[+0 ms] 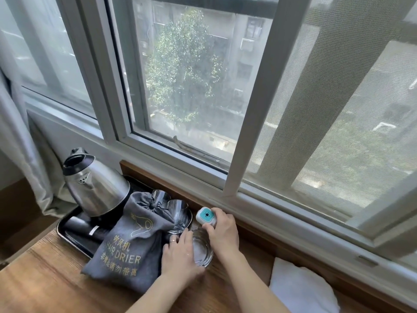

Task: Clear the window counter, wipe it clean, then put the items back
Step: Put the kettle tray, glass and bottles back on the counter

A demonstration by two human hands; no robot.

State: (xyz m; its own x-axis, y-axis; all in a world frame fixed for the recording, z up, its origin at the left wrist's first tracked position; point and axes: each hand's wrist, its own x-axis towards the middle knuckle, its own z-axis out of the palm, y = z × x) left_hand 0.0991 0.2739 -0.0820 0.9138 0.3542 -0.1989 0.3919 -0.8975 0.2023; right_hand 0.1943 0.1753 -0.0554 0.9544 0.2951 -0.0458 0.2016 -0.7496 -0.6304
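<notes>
Glass, thick and slick, made the ashtray (202,249) heavy and breakable on the wooden counter (45,279); my left hand (180,254) cupped its rim. My right hand (222,227) pinched the light plastic gadget (205,216) just beyond.

Kettle (94,188) on tray (67,233) — drier bag (128,245) right, overlapping it.
</notes>
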